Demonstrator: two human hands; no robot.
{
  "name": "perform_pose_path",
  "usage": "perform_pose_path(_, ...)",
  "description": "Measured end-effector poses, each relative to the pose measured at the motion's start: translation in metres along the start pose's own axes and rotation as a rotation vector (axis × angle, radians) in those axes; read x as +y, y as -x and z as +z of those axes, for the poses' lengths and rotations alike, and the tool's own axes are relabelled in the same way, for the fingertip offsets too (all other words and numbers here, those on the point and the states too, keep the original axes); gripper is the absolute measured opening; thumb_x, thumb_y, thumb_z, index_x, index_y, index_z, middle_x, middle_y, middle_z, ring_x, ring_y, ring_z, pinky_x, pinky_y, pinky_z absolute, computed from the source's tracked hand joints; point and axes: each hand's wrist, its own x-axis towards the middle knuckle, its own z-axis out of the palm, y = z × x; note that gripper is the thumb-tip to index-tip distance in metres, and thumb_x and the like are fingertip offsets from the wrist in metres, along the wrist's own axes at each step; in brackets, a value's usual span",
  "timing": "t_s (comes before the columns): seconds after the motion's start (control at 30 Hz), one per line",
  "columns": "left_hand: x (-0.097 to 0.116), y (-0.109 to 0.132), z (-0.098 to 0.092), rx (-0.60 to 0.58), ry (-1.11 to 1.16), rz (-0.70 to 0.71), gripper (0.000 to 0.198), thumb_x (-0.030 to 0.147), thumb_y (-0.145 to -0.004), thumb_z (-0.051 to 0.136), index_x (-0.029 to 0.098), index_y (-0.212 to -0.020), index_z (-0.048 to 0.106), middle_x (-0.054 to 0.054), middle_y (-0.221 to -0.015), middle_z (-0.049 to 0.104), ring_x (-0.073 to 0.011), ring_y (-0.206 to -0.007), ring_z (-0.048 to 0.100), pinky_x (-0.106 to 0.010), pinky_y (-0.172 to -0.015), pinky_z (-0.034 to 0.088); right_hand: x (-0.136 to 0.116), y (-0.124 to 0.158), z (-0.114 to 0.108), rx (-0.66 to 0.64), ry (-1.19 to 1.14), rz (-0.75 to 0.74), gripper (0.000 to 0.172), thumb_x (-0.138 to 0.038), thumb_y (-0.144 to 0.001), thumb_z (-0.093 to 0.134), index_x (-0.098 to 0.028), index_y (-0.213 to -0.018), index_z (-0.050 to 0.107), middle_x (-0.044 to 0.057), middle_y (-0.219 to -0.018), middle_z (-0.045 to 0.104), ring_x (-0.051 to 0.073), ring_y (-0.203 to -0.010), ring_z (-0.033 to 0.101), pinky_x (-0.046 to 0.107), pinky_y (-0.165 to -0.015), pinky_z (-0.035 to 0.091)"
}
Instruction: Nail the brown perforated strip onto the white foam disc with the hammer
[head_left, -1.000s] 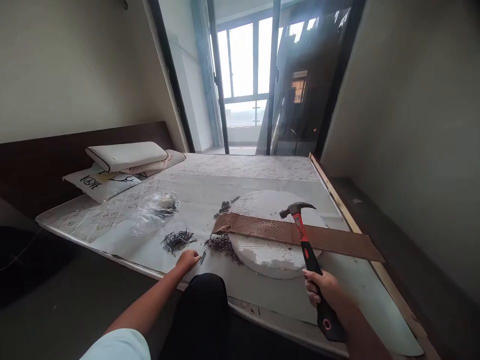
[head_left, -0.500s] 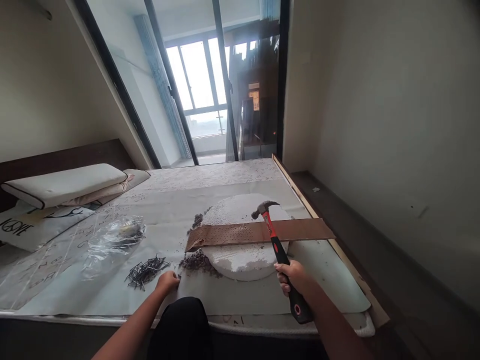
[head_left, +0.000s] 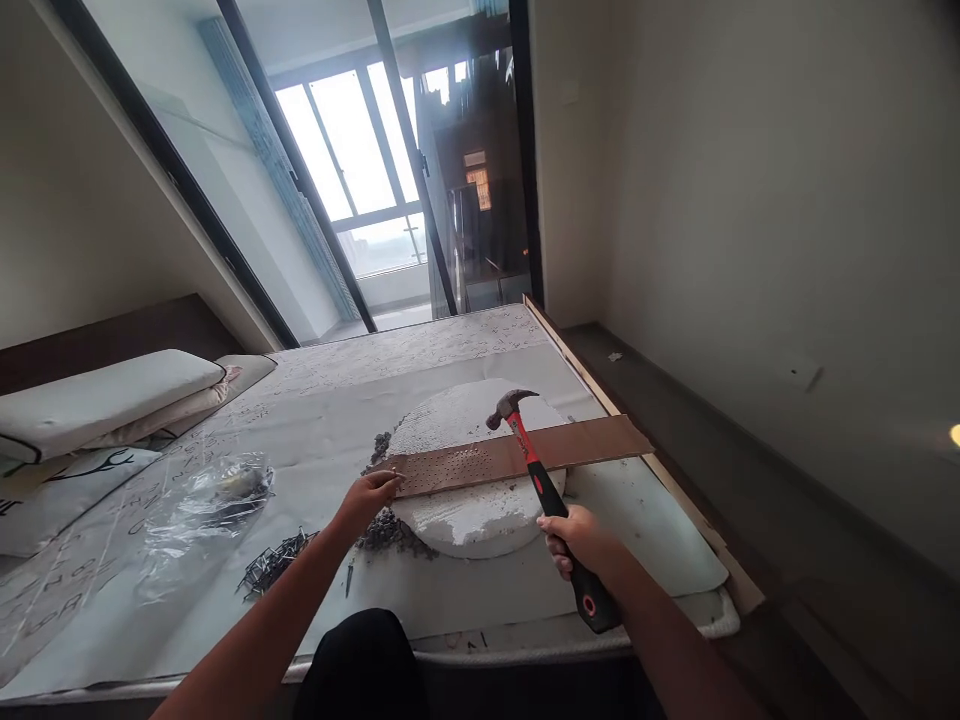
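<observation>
"What is the right grip [head_left: 574, 545] doing?"

"It is clenching the black-and-red handle of a hammer [head_left: 543, 485]. The claw head is pointing away from the person, and the shaft is crossing in front of a brown board [head_left: 592, 441]."

"And the left grip [head_left: 373, 493]?"

"That one is working at the board's left end, thumb and fingers pinching a thin piece [head_left: 400, 475] (it is looking too small for me to name)."

"Where is the board lying?"

"It is lying across a round white slab [head_left: 457, 520], and its right end is reaching over the bed's wooden rail [head_left: 690, 510]. Small dark marks are dotting its left half."

"What else is sitting nearby?"

"Grey crumbs [head_left: 397, 537] are gathering along the slab's left side. A heap of nails [head_left: 271, 562] is lying farther left, partly hiding behind the left forearm, and a single nail [head_left: 349, 578] is resting between heap and slab. A clear plastic bag [head_left: 210, 515] is slumping beyond the heap. A pale sheet [head_left: 637, 530] is covering part of the mattress [head_left: 465, 335] underneath, and pillows [head_left: 120, 390] are piling up at the far left."
</observation>
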Motion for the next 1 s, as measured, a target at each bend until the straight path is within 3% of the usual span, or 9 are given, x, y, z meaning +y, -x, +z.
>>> perform_pose_path(0.1,0.021,-0.028,0.039,-0.039,-0.004,0.071,0.041,0.054,-0.058,0.061,0.014,-0.066,0.064,0.0,-0.053,0.052,-0.0098,-0.048,0.044,-0.023,-0.048,0.035,0.0,-0.003,0.0,-0.014,-0.007,0.008,0.017,-0.022,-0.075,0.049,-0.021,-0.067,0.034,-0.011,-0.04,0.035,0.005,-0.029,0.033,0.019,-0.033,0.029)
perform_pose_path(0.2,0.029,-0.056,0.074,-0.043,-0.067,0.142,0.04,0.054,-0.062,0.058,0.015,-0.063,0.063,-0.001,-0.054,0.054,-0.0105,-0.05,0.047,-0.023,-0.049,0.035,-0.003,-0.002,0.0,-0.025,-0.001,0.01,0.018,-0.022,-0.075,0.05,-0.021,-0.067,0.034,-0.011,-0.039,0.036,0.005,-0.029,0.033,0.019,-0.033,0.028)
perform_pose_path(0.4,0.033,-0.094,0.12,0.067,-0.22,0.221,0.034,0.048,-0.066,0.054,0.016,-0.061,0.065,0.0,-0.054,0.058,-0.0116,-0.054,0.049,-0.023,-0.052,0.033,-0.011,0.001,-0.001,-0.015,0.022,0.011,0.017,-0.02,-0.078,0.046,-0.021,-0.067,0.033,-0.011,-0.037,0.035,0.006,-0.029,0.033,0.018,-0.033,0.028)
perform_pose_path(0.63,0.028,-0.109,0.139,0.087,-0.209,0.213,0.034,0.046,-0.068,0.052,0.016,-0.066,0.069,-0.002,-0.062,0.065,-0.0152,-0.062,0.056,-0.024,-0.057,0.036,-0.013,0.001,-0.003,-0.009,0.045,-0.021,0.018,-0.022,-0.075,0.049,-0.021,-0.067,0.033,-0.011,-0.04,0.035,0.005,-0.029,0.033,0.02,-0.033,0.031)
perform_pose_path(0.77,0.026,-0.11,0.145,0.066,-0.164,0.199,0.034,0.045,-0.068,0.054,0.017,-0.074,0.071,-0.005,-0.073,0.069,-0.0182,-0.068,0.059,-0.026,-0.06,0.039,-0.014,0.0,-0.004,-0.018,0.054,-0.019,0.02,-0.024,-0.073,0.052,-0.021,-0.067,0.033,-0.011,-0.04,0.036,0.006,-0.03,0.034,0.021,-0.033,0.033)
perform_pose_path(1.0,0.02,-0.112,0.15,0.062,-0.191,0.176,0.033,0.044,-0.07,0.054,0.016,-0.074,0.071,-0.004,-0.073,0.069,-0.0173,-0.067,0.058,-0.025,-0.059,0.037,-0.013,-0.002,-0.001,-0.019,0.07,-0.01,0.017,-0.024,-0.073,0.049,-0.021,-0.068,0.033,-0.012,-0.038,0.034,0.005,-0.028,0.033,0.019,-0.032,0.03)
